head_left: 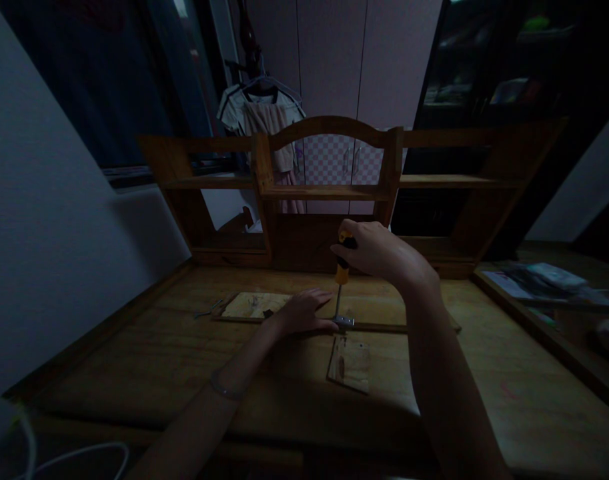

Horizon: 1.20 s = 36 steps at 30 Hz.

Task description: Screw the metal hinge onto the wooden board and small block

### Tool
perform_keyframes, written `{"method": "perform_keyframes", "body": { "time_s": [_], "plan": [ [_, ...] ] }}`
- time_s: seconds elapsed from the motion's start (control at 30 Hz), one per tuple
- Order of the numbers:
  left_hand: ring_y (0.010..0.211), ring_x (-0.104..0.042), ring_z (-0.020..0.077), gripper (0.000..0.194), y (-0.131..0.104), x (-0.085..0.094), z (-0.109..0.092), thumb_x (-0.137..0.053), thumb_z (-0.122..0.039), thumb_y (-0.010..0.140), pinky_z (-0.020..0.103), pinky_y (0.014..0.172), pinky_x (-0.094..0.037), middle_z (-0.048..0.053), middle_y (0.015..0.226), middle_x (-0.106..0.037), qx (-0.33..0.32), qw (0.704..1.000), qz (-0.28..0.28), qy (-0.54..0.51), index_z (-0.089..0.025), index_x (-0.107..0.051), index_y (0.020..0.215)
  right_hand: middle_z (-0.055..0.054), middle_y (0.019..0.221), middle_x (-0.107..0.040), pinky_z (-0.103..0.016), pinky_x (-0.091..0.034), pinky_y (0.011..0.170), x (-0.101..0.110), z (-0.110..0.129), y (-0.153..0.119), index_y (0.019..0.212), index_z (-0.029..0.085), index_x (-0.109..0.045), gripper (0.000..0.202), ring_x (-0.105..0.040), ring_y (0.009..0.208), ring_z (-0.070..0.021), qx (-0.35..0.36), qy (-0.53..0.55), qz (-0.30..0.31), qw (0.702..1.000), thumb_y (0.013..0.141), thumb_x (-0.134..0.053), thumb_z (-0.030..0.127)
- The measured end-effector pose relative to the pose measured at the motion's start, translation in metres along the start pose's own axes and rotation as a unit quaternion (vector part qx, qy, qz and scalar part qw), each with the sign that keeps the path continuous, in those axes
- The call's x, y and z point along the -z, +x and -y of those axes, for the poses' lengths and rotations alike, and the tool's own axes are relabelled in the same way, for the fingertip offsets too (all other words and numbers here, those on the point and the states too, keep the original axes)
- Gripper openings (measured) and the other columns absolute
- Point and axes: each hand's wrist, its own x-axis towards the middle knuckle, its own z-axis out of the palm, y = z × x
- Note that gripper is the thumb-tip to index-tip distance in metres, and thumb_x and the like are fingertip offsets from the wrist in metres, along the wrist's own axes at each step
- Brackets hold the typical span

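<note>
My right hand [371, 250] is closed around the black and yellow handle of a screwdriver [341, 275], which stands nearly upright. Its shaft runs down to a small metal hinge [345, 322] on the near edge of a long wooden board [379, 310]. Beside the hinge, my left hand [304, 312] lies on the board with fingers stretched out, its thumb close to the metal. Whether the thumb touches the hinge I cannot tell. A small square piece of wood [353, 363] lies just nearer to me than the board.
The wooden desk [184, 353] carries a shelf unit [327, 192] along its back. A thin metal piece [209, 310] lies left of the board. At the right, a lower shelf holds papers and a plastic packet [557, 275]. A white cable [79, 450] hangs at the lower left.
</note>
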Motion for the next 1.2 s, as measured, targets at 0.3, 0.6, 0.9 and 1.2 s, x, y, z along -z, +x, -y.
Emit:
{"method": "perform_keyframes", "body": {
  "time_s": [0.3, 0.6, 0.9, 1.2],
  "plan": [
    [0.123, -0.050, 0.0240, 0.089, 0.0007, -0.0010, 0.0027, -0.057, -0.077, 0.071, 0.033, 0.105, -0.037, 0.010, 0.134, -0.053, 0.006, 1.000, 0.016, -0.011, -0.015, -0.054, 0.134, -0.014, 0.106, -0.062, -0.037, -0.044, 0.083, -0.0010, -0.0016, 0.0023, 0.111, 0.014, -0.056, 0.035, -0.059, 0.103, -0.0294, -0.003, 0.005, 0.010, 1.000, 0.088, -0.048, 0.039],
    [0.124, -0.049, 0.0240, 0.091, 0.0005, -0.0026, 0.0041, -0.056, -0.079, 0.070, 0.032, 0.106, -0.037, 0.009, 0.137, -0.051, 0.028, 0.999, 0.032, -0.017, -0.016, -0.053, 0.135, -0.015, 0.107, -0.061, -0.037, -0.043, 0.083, -0.0022, -0.0037, 0.0032, 0.115, 0.013, -0.053, 0.043, -0.058, 0.103, -0.0300, -0.016, 0.009, 0.029, 0.999, 0.085, -0.050, 0.044],
    [0.127, -0.046, 0.0249, 0.089, 0.0005, -0.0058, 0.0081, -0.058, -0.077, 0.069, 0.034, 0.108, -0.034, 0.009, 0.139, -0.049, 0.026, 0.999, 0.034, -0.029, -0.017, -0.053, 0.136, -0.014, 0.094, -0.063, -0.034, -0.041, 0.070, -0.0057, 0.0013, 0.0030, 0.106, 0.014, -0.053, 0.034, -0.062, 0.091, -0.0302, -0.036, -0.027, 0.014, 0.999, 0.089, -0.045, 0.043],
    [0.125, -0.048, 0.0233, 0.078, -0.0005, 0.0021, 0.0003, -0.058, -0.072, 0.074, 0.035, 0.106, -0.036, 0.008, 0.134, -0.053, 0.003, 0.999, 0.017, -0.043, -0.021, -0.055, 0.132, -0.011, 0.103, -0.061, -0.033, -0.042, 0.082, -0.0052, 0.0018, 0.0027, 0.114, 0.017, -0.050, 0.035, -0.059, 0.100, -0.0254, 0.039, 0.052, 0.028, 0.997, 0.082, -0.050, 0.033]
  ]
}}
